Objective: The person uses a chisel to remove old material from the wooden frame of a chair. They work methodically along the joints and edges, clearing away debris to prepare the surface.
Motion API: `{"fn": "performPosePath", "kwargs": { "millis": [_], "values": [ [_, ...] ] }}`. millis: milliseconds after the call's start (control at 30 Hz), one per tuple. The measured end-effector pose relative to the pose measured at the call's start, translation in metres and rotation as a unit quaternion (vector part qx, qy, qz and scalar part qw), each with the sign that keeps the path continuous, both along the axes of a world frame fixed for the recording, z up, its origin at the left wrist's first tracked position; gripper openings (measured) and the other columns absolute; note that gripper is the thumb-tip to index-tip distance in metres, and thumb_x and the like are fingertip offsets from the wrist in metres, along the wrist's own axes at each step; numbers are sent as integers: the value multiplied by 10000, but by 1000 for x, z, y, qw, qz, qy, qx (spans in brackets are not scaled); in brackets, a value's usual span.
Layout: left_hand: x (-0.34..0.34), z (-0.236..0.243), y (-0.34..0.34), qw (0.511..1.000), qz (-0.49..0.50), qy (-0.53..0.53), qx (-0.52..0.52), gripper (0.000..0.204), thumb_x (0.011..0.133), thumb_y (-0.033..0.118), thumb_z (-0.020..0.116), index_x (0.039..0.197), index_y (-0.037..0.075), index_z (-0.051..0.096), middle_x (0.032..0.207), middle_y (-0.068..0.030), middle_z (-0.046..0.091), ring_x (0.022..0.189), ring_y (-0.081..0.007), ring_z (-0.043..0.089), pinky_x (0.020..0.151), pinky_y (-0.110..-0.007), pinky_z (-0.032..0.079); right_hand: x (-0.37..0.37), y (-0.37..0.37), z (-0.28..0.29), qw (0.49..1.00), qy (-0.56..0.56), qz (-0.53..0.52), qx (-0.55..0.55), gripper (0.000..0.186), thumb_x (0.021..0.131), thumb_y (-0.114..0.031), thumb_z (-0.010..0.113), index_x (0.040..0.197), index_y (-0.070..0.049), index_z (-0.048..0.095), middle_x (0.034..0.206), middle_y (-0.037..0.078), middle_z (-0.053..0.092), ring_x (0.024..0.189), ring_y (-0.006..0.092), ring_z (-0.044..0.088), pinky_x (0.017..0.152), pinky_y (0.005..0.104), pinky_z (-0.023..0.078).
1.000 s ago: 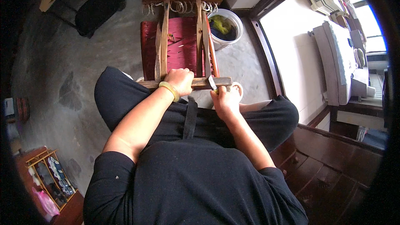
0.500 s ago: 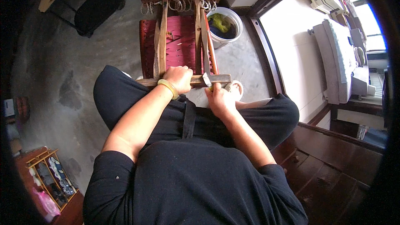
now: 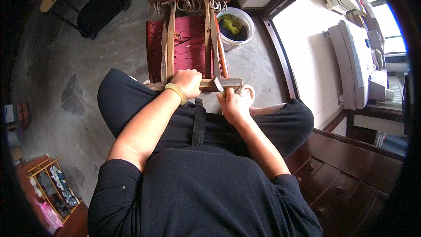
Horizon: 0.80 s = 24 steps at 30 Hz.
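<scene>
While the left hand [image 3: 187, 83] grasps the wooden bar [image 3: 208, 86] near its middle, by the red seat's [image 3: 188, 52] near edge, the right hand [image 3: 235, 105] clenches a knife [image 3: 218, 84], blade over the bar's right part—wood apparently stiff, sturdy, unslippery, best held well clear of the blade.

No readable lettering before you
You can make out no words, numbers or signs on the wooden bar [image 3: 208, 86], the bladed tool [image 3: 219, 84] in your right hand [image 3: 236, 106] or the white bucket [image 3: 237, 43]
</scene>
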<state>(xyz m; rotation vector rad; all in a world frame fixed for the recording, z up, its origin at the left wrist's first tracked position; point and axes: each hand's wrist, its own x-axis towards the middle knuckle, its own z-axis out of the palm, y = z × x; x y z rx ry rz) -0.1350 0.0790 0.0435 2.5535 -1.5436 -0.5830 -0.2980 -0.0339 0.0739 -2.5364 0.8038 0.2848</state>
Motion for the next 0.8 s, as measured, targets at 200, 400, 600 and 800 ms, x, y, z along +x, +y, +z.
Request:
{"fn": "performPosePath", "kwargs": {
  "millis": [200, 400, 600, 800],
  "values": [
    [0, 2, 3, 1000, -2, -5, -22, 215, 688, 177, 613, 862, 54, 636, 907, -128, 635, 887, -311, 629, 777, -436, 509, -1, -6, 5, 1000, -2, 25, 7, 372, 919, -347, 493, 991, 15, 446, 780, 267, 634, 761, 432, 624, 686, 517, 483],
    [-2, 1, 0, 1000, 4, -6, -2, 222, 688, 165, 605, 873, 46, 638, 926, -137, 637, 885, -316, 633, 781, -432, 510, 1, 12, -3, 995, -25, 5, 93, 361, 915, -345, 491, 963, 13, 471, 757, 255, 638, 750, 426, 632, 704, 517, 487],
    [-1, -2, 0, 1000, 1, -9, -13, 236, 672, 201, 641, 853, 49, 633, 910, -131, 635, 871, -322, 630, 774, -435, 507, -3, -1, -17, 999, -17, -22, 41, 402, 920, -380, 484, 986, 15, 450, 723, 243, 633, 713, 427, 629, 656, 513, 499],
    [-1, 0, -2, 1000, -5, -7, -9, 251, 670, 221, 663, 858, 56, 636, 911, -129, 634, 869, -315, 631, 770, -433, 509, -9, -20, -17, 991, -100, -54, 66, 373, 934, -377, 464, 967, -5, 465, 733, 245, 626, 740, 436, 617, 676, 507, 470]
  ]
}}
